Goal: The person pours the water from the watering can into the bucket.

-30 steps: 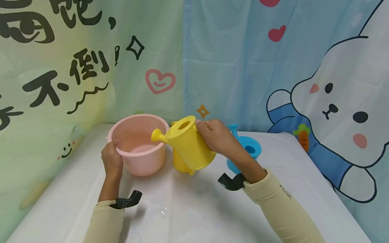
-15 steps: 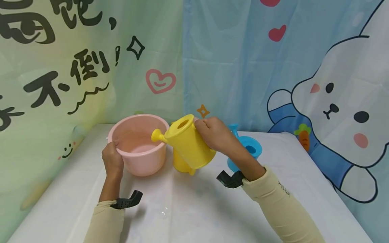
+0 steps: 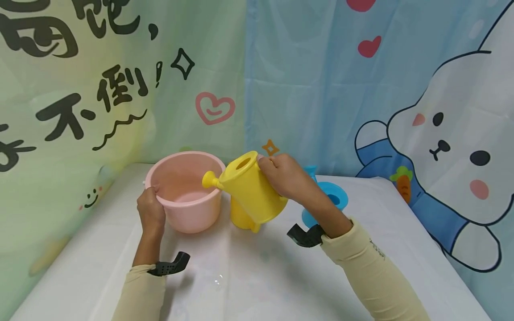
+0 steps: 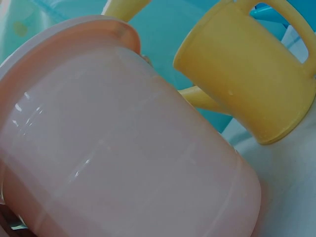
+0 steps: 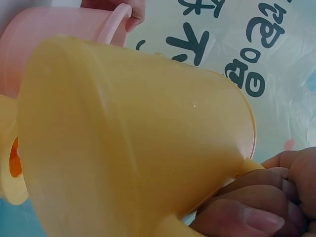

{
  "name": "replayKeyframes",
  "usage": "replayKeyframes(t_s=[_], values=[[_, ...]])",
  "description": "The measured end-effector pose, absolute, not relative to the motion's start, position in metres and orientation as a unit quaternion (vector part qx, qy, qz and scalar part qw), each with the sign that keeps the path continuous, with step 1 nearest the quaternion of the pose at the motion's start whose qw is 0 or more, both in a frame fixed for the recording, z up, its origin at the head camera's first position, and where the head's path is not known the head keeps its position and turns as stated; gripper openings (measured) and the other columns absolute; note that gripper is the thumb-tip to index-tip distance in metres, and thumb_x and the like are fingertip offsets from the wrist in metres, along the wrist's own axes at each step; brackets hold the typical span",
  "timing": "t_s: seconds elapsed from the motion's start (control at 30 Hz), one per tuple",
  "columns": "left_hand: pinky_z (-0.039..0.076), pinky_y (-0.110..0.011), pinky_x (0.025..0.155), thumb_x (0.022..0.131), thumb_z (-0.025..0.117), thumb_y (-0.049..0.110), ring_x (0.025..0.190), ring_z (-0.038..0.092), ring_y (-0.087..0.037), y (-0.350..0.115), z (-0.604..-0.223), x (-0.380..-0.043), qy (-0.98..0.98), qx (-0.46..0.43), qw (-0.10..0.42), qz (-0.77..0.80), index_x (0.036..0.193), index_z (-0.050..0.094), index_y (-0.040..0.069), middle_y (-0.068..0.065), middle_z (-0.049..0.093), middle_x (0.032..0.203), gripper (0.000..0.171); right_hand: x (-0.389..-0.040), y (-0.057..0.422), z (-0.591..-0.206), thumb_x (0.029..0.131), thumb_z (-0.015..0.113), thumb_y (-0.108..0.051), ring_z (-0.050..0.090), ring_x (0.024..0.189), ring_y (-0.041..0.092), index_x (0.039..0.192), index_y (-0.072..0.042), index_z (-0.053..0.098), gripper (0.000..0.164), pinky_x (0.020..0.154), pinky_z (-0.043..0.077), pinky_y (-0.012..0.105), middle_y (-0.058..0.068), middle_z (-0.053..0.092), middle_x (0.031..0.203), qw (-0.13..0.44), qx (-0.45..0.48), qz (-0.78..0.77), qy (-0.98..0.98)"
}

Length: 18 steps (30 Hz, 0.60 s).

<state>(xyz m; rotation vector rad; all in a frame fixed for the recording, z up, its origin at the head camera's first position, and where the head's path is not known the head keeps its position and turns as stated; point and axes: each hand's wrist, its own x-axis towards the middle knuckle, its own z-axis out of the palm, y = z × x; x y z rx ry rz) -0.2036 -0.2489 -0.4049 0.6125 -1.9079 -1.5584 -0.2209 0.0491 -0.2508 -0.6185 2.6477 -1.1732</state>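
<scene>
At the left, my left hand (image 3: 151, 209) grips the near-left rim of a pink bucket (image 3: 192, 218), thumb over the edge. My right hand (image 3: 283, 176) holds a yellow watering can (image 3: 257, 196) by its handle, fingers curled round it in the right wrist view. This can (image 5: 138, 133) is raised and tilted left, its round spout head (image 3: 209, 179) over the bucket's right rim. Behind it a second yellow watering can (image 3: 239, 217) stands on the table, mostly hidden in the head view; its body (image 4: 247, 74) and handle show in the left wrist view.
A blue watering can (image 3: 337, 194) stands at the back right, partly behind my right forearm. Small shiny droplets (image 3: 218, 280) lie on the white table (image 3: 257, 290). A printed curtain (image 3: 297, 80) hangs right behind the table's far edge.
The head view has shifted slightly. My right hand and the tilted watering can have risen a touch over the second; my left hand keeps its hold on the bucket.
</scene>
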Motion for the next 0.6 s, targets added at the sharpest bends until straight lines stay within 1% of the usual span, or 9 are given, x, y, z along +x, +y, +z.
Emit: replayKeyframes(t_s=[0.1, 0.23, 0.6], values=[[0.037, -0.047, 0.099, 0.097, 0.029, 0.027, 0.118, 0.053, -0.036, -0.2488, -0.4044, -0.2038, -0.714, 0.229, 0.300, -0.589, 0.123, 0.059, -0.010, -0.023, 0.057, 0.131, 0.055, -0.2216, 0.0495, -0.2505, 0.103, 0.032, -0.043, 0.057, 0.060, 0.027, 0.073, -0.005, 0.048, 0.052, 0.057, 0.047, 0.035, 0.011, 0.052, 0.066, 0.089, -0.208, -0.394, 0.891], [0.036, -0.047, 0.100, 0.096, 0.029, 0.026, 0.119, 0.053, -0.035, -0.2483, -0.4037, -0.2041, -0.711, 0.230, 0.302, -0.591, 0.122, 0.060, -0.010, -0.022, 0.057, 0.131, 0.054, -0.2230, 0.0505, -0.2495, 0.104, 0.031, -0.043, 0.056, 0.061, 0.026, 0.073, -0.005, 0.048, 0.051, 0.058, 0.047, 0.037, 0.011, 0.051, 0.066, 0.091, -0.210, -0.393, 0.891], [0.038, -0.044, 0.096, 0.097, 0.028, 0.026, 0.116, 0.054, -0.034, -0.2489, -0.4034, -0.2033, -0.713, 0.230, 0.300, -0.590, 0.124, 0.059, -0.009, -0.021, 0.058, 0.131, 0.054, -0.2257, 0.0473, -0.2456, 0.104, 0.032, -0.042, 0.057, 0.062, 0.027, 0.076, -0.004, 0.051, 0.050, 0.060, 0.049, 0.038, 0.012, 0.053, 0.070, 0.099, -0.211, -0.392, 0.890]])
